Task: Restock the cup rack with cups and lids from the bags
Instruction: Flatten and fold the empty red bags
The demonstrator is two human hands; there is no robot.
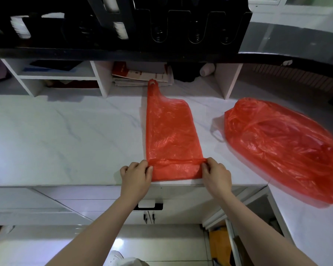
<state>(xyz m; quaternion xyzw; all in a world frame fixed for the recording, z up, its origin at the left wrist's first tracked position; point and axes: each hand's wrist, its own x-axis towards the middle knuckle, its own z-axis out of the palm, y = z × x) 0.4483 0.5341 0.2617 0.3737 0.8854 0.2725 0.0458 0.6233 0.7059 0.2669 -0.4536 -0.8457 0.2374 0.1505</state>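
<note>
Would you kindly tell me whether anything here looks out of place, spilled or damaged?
Nothing looks spilled or damaged. The flat red bag lies smoothed on the counter, its near end folded over and pinched by the left hand and right hand. The crumpled red bag lies to the right, loosely heaped.

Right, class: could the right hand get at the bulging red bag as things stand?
Probably yes: only bare counter lies between the right hand and the bulging bag, but it must first release the flat bag it pinches.
</note>
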